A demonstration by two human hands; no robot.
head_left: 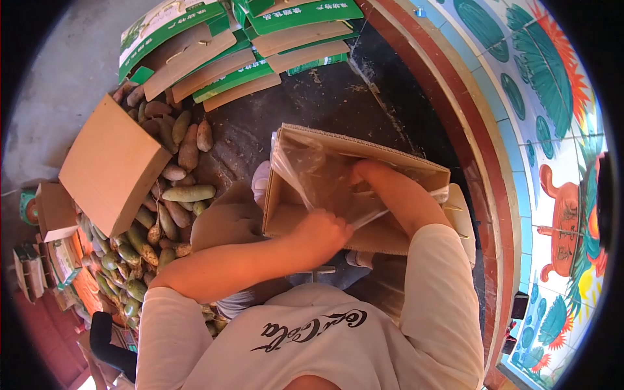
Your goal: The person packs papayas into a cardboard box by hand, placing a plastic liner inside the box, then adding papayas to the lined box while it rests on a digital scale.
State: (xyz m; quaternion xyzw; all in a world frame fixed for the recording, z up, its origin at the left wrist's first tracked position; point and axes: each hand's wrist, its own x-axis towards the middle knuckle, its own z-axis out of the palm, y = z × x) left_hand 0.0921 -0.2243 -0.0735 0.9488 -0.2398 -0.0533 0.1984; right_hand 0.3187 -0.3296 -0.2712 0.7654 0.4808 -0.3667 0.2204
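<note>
An open cardboard box (364, 147) stands between my legs, with a clear plastic bag (312, 162) spread inside it. At the near side of the box, my left hand (323, 231) is closed on the edge of the plastic bag, its fingers curled. My right hand (364, 174) reaches down into the box against the plastic; its fingers are partly hidden there, so their grip cannot be made out.
A heap of long green and reddish root vegetables (188, 153) lies on the left, with a closed brown box (114, 166) on it. Green and white cartons (299, 19) stand ahead. A painted tile wall (520, 130) curves along the right.
</note>
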